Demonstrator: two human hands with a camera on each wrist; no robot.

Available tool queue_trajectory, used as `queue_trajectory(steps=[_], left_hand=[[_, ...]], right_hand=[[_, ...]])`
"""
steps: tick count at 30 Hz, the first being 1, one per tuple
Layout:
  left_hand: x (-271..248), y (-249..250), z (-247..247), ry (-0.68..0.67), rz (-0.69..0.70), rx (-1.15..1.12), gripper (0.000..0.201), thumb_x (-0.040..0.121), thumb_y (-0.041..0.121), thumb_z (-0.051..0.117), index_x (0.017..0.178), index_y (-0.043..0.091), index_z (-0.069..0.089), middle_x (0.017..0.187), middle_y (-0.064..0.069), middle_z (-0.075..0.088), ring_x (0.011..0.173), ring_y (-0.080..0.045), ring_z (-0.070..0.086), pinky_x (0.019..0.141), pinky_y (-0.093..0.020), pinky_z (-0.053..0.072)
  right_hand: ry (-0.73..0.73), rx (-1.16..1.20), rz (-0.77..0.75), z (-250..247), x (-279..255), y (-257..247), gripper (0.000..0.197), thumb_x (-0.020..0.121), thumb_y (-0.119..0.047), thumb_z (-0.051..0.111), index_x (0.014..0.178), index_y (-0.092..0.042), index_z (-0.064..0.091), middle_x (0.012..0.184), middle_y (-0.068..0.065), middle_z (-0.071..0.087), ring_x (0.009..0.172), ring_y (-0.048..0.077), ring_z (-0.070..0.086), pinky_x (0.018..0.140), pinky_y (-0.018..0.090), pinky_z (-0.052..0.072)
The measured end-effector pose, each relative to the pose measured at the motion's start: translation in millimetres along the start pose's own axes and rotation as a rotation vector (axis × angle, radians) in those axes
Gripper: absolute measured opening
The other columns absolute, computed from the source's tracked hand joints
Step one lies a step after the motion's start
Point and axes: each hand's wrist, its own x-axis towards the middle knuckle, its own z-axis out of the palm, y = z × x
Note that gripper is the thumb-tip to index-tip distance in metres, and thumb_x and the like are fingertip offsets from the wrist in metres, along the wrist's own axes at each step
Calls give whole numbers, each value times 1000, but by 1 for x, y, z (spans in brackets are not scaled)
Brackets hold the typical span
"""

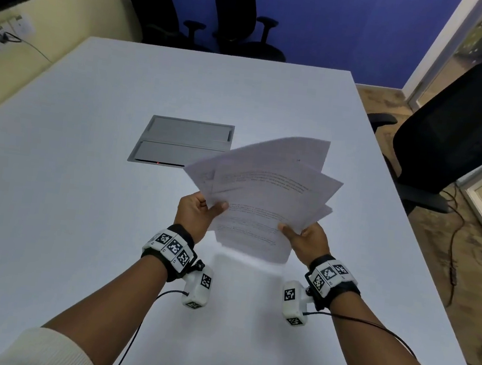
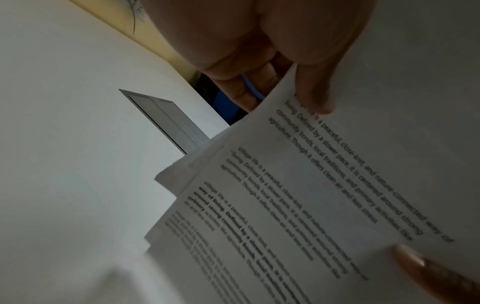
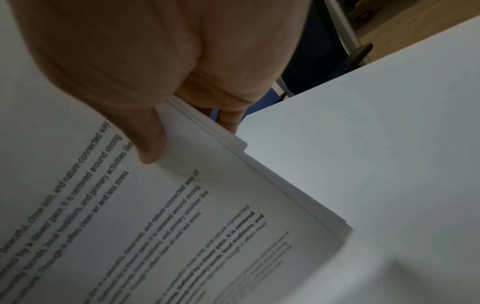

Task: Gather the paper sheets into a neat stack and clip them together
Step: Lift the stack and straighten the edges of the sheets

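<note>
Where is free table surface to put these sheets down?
Bare table lies left of the left hand and in front of the grey hatch. A strip is free right of the right hand. Between the hands, the paper sheets crowd it.

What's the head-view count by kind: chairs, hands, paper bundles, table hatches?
office chairs: 3
hands: 2, left hand and right hand
paper bundle: 1, fanned, sheet count unclear
table hatch: 1
Total: 7

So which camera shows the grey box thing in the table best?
The head view: the whole grey panel shows, set flush in the table, only its near right corner behind the paper sheets. The left wrist view catches a slanted part. The right wrist view shows none.
</note>
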Motion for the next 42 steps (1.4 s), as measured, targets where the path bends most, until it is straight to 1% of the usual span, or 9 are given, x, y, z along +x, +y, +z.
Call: queue_trajectory(steps=[15,20,24,28,30,32,35,38,42], left_hand=[[-11,-17,-4,-55,4,160,22,84,6,69,105,12,66,97,10,69,78,11,67,66,-7,52],[-13,-22,-4,-87,-6,218,21,83,13,72,102,19,65,96,12,69,89,2,64,73,-11,51],[-13,-30,-5,-105,-38,227,25,82,11,72,103,22,65,101,3,70,96,-9,66,84,-25,51],[-13,-37,-7,-107,-82,241,26,81,12,73,105,20,67,103,-1,72,97,-16,67,90,-33,51],[-12,-39,-8,-93,-91,258,29,80,12,74,108,14,68,104,-2,72,96,-16,67,88,-34,52],[-11,-43,-9,-86,-99,278,33,79,14,76,110,13,67,103,0,72,96,-15,67,86,-33,52],[-12,-45,-9,-62,-113,298,30,78,15,77,104,23,65,98,8,70,92,-9,65,83,-30,51],[-16,-45,-9,-35,-119,317,25,80,18,75,101,25,65,98,6,69,92,-15,64,83,-31,52],[-19,-40,-6,5,-85,293,19,86,17,69,103,22,61,90,13,63,82,3,56,67,-13,45]], right_hand=[[-14,-4,-8,11,-8,11,36,81,-12,69,115,-4,59,104,4,63,95,18,58,84,26,45],[-19,-33,-40,10,-7,8,24,80,-12,70,100,-17,58,92,-3,62,80,6,59,65,3,43],[-29,-62,-37,13,-7,12,27,80,-14,69,107,-15,62,98,1,65,90,15,60,80,22,44],[-28,-111,-8,15,-6,19,29,80,-18,70,107,-7,65,97,4,68,89,16,62,79,22,43],[-38,-152,10,14,-5,20,21,80,-19,70,99,-13,65,81,-3,65,72,6,60,71,20,43],[-54,-190,31,13,-5,22,15,80,-20,70,93,-16,63,73,-7,61,63,-2,57,69,20,41],[-91,-226,28,13,-3,25,31,80,-19,69,109,-8,62,97,4,67,86,14,59,77,22,41],[-104,-244,69,15,-4,28,33,83,-18,66,113,-4,61,103,10,67,87,17,56,77,23,40],[-94,-205,69,15,-5,26,33,84,-15,64,114,-3,61,115,12,67,101,22,61,83,24,44]])
